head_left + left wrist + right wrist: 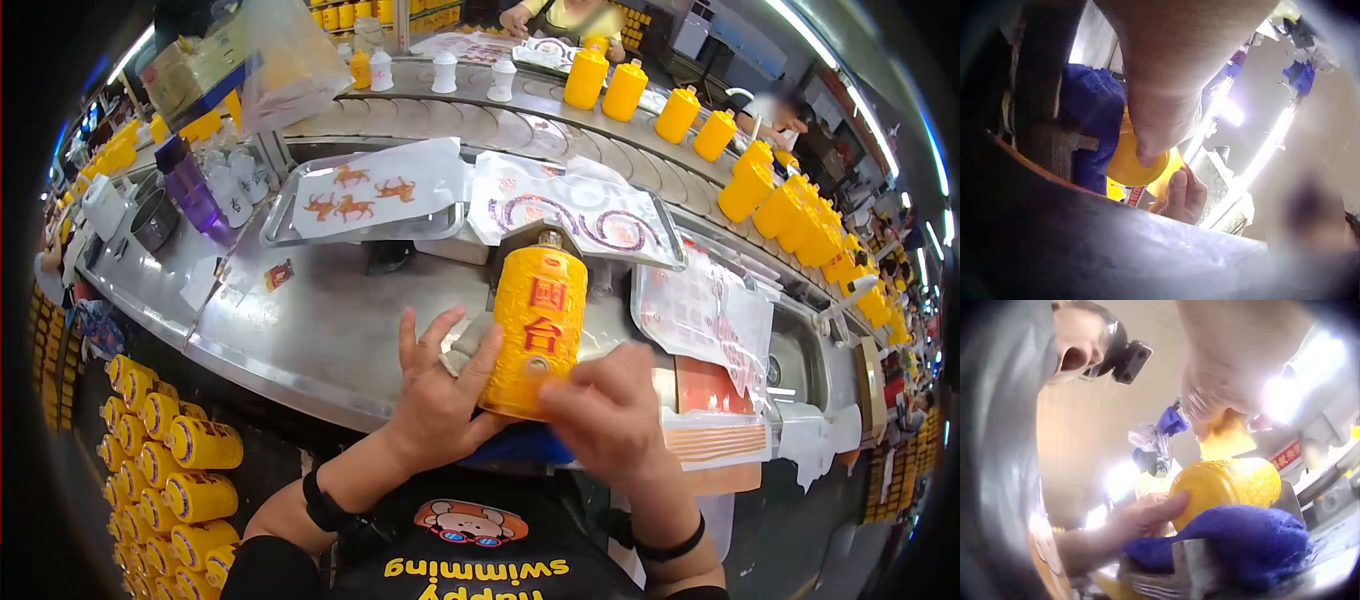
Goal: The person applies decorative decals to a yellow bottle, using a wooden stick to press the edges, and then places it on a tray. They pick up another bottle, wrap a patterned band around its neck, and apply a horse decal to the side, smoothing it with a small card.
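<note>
A yellow bottle (540, 320) with red characters and a textured surface lies tilted, its neck away from the body. The left hand (440, 385) grips its lower left side, the thumb against the base (1200, 494) in the right wrist view. Over the lower front, the right hand (610, 410) is blurred, fingers curled. In the right wrist view that hand (1222, 387) pinches a flat yellow piece (1227, 444) against or just above the bottle; contact is unclear. Blue cloth (1247, 544) lies under the bottle.
Behind the bottle are a tray with brown figures on paper (350, 195) and a tray with purple curled strips (570, 220). A purple bottle (190, 185) stands left, orange strips (715, 440) lie right. Yellow bottles (160, 460) are stacked lower left; others line the conveyor (450, 110).
</note>
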A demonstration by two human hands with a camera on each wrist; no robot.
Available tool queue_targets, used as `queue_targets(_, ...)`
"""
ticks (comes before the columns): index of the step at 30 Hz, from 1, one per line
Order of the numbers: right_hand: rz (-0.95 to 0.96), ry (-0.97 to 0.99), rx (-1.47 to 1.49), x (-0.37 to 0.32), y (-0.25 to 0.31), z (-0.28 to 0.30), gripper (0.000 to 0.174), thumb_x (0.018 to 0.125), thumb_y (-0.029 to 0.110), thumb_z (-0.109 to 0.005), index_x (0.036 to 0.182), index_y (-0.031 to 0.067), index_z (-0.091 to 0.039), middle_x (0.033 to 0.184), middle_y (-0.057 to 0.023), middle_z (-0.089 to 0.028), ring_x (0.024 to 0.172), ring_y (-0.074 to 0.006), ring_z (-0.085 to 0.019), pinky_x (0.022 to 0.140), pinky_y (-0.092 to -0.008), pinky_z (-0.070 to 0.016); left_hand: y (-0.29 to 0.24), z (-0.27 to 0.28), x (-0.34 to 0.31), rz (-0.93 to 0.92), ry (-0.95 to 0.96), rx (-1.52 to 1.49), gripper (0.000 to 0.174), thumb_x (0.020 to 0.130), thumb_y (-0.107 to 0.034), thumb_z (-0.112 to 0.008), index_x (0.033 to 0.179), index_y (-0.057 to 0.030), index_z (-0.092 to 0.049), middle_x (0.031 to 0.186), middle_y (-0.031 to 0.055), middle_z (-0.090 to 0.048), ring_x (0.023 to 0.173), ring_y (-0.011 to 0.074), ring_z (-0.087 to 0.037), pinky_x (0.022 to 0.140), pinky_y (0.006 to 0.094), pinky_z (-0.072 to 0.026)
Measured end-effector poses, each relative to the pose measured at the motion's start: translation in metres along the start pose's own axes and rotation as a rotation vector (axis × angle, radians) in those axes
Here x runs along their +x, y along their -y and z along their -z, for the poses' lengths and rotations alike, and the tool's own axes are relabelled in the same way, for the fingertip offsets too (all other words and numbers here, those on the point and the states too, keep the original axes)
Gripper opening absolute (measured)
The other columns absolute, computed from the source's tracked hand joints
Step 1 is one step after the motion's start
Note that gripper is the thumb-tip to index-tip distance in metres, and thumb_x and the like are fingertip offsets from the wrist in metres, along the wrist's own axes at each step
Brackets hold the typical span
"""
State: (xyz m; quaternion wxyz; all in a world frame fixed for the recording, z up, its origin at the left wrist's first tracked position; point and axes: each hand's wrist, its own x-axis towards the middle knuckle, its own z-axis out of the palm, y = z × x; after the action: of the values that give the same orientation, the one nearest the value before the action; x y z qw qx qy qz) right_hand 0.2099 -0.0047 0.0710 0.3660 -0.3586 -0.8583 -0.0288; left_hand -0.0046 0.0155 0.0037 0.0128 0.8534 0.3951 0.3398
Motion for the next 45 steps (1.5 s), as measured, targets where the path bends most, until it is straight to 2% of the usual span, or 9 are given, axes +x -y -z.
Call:
queue_targets(10,0.008,0.185,0.38,-0.001,0.012,0.011,0.025,0.07,0.008,-0.072,0.094,0.012,-0.067,0.084,-0.0002,-0.056,0.074,-0.0202,-0.053,0.07,-0.0355,-0.0384,0.001,-0.011,-0.001,0.107,-0.021,-0.15,0.083,0.077,-0.047,-0.073,0.141,-0.0012,-0.046,0.124,0.0158,-0.058,0.129,0.0351,-0.039,0.112,0.0663,-0.005)
queue_targets(13,0.043,0.026,-0.044,0.003,0.003,0.007,0.023,0.069,0.008,-0.071,0.091,0.0116,-0.066,0.083,-0.0002,-0.055,0.075,-0.0198,-0.054,0.069,-0.0351,-0.0388,-0.005,0.0,0.008,0.026,0.018,-0.023,0.085,0.077,-0.048,-0.073,0.142,-0.0011,-0.045,0.126,0.0162,-0.058,0.13,0.0352,-0.038,0.112,0.0658,-0.0034)
queue_targets(20,0.0,0.094,0.015,-0.001,0.006,0.011,0.022,0.072,0.011,-0.079,0.091,0.0097,-0.067,0.082,-0.002,-0.056,0.075,-0.021,-0.057,0.069,-0.0349,-0.0417,-0.005,-0.001,0.008,-0.002,-0.008,-0.026,0.084,0.078,-0.049,-0.072,0.142,-0.0011,-0.047,0.125,0.0172,-0.057,0.13,0.035,-0.039,0.112,0.0658,-0.0037)
queue_targets(23,0.012,0.215,0.494,-0.003,0.016,0.011,0.022,0.075,0.012,-0.08,0.092,0.008,-0.068,0.081,-0.0042,-0.057,0.072,-0.0234,-0.057,0.064,-0.0346,-0.0432,-0.003,-0.001,0.008,-0.01,-0.002,-0.008,0.084,0.078,-0.052,-0.072,0.141,-0.0013,-0.048,0.124,0.0174,-0.057,0.13,0.0348,-0.039,0.113,0.0656,-0.004)
queue_targets(32,-0.751,-0.153,0.434,-0.044,-0.025,-0.005,0.013,0.096,0.004,-0.057,0.107,-0.0008,-0.06,0.095,-0.0068,-0.064,0.077,-0.0068,-0.055,0.066,-0.0207,-0.0442,-0.003,0.0,0.01,-0.025,0.011,-0.01,0.086,0.078,-0.054,-0.072,0.139,0.0014,-0.048,0.127,0.0218,-0.054,0.13,0.0354,-0.038,0.113,0.0647,-0.0056)
queue_targets(39,-0.43,-0.108,0.227,-0.068,-0.015,-0.002,0.036,0.099,-0.002,-0.045,0.134,-0.004,-0.047,0.141,-0.0251,-0.048,0.113,-0.0251,-0.06,0.083,-0.0293,-0.0532,0.012,-0.009,0.005,0.051,-0.028,-0.476,0.084,0.085,-0.051,-0.068,0.142,0.0043,-0.042,0.132,0.0244,-0.051,0.131,0.0368,-0.042,0.116,0.0518,-0.0159)
queue_targets(43,-0.385,0.043,0.107,-0.065,0.003,-0.017,0.072,0.086,0.014,-0.073,0.144,-0.0044,-0.035,0.147,-0.0287,-0.038,0.128,-0.0364,-0.048,0.083,-0.0351,-0.0528,0.036,-0.037,0.041,0.443,-0.018,-1.293,0.069,0.097,-0.051,-0.053,0.139,0.0037,-0.044,0.132,0.0183,-0.054,0.125,0.026,-0.05,0.111,0.0377,-0.0322)
queue_targets(44,-0.413,0.061,0.096,-0.063,0.003,-0.024,0.09,0.071,0.015,-0.084,0.141,-0.0106,-0.034,0.144,-0.0331,-0.038,0.129,-0.0488,-0.041,0.108,-0.0497,-0.0347,0.039,-0.043,0.06,0.526,0.031,-1.472,0.062,0.1,-0.049,-0.048,0.135,0.0021,-0.048,0.127,0.0152,-0.058,0.118,0.0227,-0.055,0.105,0.0354,-0.0388)
queue_targets(45,-0.423,0.043,0.06,-0.063,0.002,-0.031,0.089,0.072,0.015,-0.083,0.142,-0.0106,-0.034,0.144,-0.033,-0.038,0.129,-0.0486,-0.042,0.108,-0.0495,-0.035,0.043,-0.05,0.078,0.61,0.073,-1.65,0.057,0.102,-0.047,-0.043,0.131,0.0005,-0.052,0.122,0.0121,-0.062,0.111,0.0193,-0.06,0.099,0.0331,-0.0453)
